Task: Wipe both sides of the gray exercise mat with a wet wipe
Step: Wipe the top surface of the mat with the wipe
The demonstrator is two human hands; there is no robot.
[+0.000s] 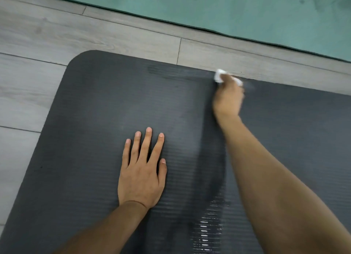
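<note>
The gray exercise mat [98, 105] lies flat on the floor, ribbed side up, with a rounded corner at the far left. My right hand [228, 98] is stretched out to the mat's far edge, blurred, and grips a crumpled white wet wipe [219, 75] pressed on the mat. A dark wet streak runs from the near edge up toward that hand, shiny near the bottom. My left hand [141, 174] rests flat on the mat's middle, fingers spread, holding nothing.
Pale gray wood-look floor planks [57, 35] surround the mat on the left and far side. A teal mat [247, 10] lies along the far edge of the view, parallel to the gray one.
</note>
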